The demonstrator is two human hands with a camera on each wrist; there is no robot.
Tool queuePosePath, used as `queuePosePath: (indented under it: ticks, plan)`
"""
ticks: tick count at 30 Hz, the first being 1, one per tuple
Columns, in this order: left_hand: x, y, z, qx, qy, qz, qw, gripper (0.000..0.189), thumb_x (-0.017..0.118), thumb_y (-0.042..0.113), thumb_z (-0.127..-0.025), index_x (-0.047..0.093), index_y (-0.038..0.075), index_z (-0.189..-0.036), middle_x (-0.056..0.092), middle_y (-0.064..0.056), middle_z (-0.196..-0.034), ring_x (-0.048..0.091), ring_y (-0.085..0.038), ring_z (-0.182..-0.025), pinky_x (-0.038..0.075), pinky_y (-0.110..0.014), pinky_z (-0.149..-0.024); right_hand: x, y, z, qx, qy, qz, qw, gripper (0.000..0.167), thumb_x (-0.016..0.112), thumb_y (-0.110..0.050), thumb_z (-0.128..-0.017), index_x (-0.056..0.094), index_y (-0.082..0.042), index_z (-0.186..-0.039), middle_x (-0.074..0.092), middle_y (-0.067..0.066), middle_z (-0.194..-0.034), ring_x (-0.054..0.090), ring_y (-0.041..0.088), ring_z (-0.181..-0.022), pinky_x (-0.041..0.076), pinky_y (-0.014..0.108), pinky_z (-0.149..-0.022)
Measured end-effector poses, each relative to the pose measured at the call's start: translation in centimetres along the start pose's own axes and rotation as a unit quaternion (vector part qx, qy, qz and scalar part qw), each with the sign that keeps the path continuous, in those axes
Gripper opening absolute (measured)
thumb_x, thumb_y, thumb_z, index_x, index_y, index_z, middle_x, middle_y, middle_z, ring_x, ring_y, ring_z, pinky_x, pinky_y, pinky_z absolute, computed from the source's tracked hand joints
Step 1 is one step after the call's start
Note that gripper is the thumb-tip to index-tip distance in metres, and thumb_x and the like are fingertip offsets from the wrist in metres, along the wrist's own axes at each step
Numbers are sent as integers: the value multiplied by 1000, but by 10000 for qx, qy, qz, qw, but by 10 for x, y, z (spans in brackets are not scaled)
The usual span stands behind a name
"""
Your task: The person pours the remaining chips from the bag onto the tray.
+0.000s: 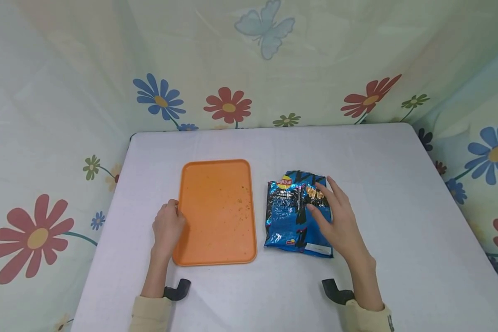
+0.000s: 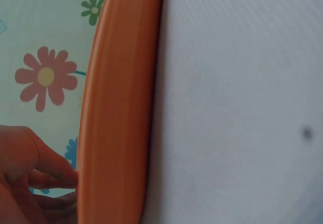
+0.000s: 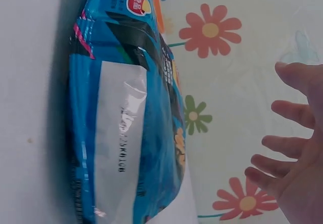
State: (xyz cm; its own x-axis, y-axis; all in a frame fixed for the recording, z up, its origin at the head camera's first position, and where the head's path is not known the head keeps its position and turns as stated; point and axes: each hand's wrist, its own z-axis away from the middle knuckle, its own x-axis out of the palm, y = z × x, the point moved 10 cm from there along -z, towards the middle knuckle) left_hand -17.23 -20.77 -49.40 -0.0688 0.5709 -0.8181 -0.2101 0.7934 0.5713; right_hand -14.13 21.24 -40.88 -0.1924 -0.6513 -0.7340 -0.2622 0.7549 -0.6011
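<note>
An orange tray [image 1: 216,212] with crumbs on its right side lies on the table. My left hand [image 1: 168,226] holds its left rim with bent fingers; in the left wrist view the thumb of that hand [image 2: 30,173] meets the rim of the tray [image 2: 116,108]. To the right of the tray lies a shiny blue snack bag [image 1: 284,216], creased down the middle; whether it is one bag or two overlapping, I cannot tell. Over its right side is my right hand [image 1: 340,221], fingers spread. The right wrist view shows those fingers [image 3: 285,148] apart from the bag [image 3: 161,168], which has a white label.
A white cloth covers the table [image 1: 398,207]. Behind it and at both sides hangs a flowered curtain [image 1: 315,60]. Black wrist mounts [image 1: 177,290] sit at both wrists, close above the table's front part.
</note>
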Motion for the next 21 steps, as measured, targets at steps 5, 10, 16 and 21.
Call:
queuePosePath:
  ticks: [5,10,16,21]
  plan:
    - [0,1,-2,74,74,-38,9999,32,52,-4,-93,63,-12,-122,69,-30,-103,60,-31,-70,52,-45,-59,1,15,8,512,40,-290,9983,55,68,-14,-98,50,-7,-149,34,21,-164,32,47,-149,34,78,-104]
    - [0,1,-2,96,81,-5,9999,32,52,-4,-92,63,-12,-122,69,-28,-96,55,-26,-65,45,-35,-54,0,26,15,863,155,-358,9955,51,66,-17,-100,51,-5,-147,38,22,-161,36,47,-147,36,75,-105]
    - [0,-2,-3,-18,33,84,10000,34,52,-5,-91,63,-12,-122,68,-25,-92,52,-23,-62,39,-31,-52,0,39,26,1338,275,-404,9898,50,64,-16,-101,50,-2,-147,39,22,-160,40,46,-144,42,67,-107]
    - [0,-4,-3,-38,-9,109,9999,34,50,-5,-92,62,-12,-123,69,-25,-94,54,-25,-64,43,-34,-53,8,53,36,1850,209,-373,9818,52,61,-19,-103,47,-3,-151,38,21,-162,47,47,-138,45,66,-104]
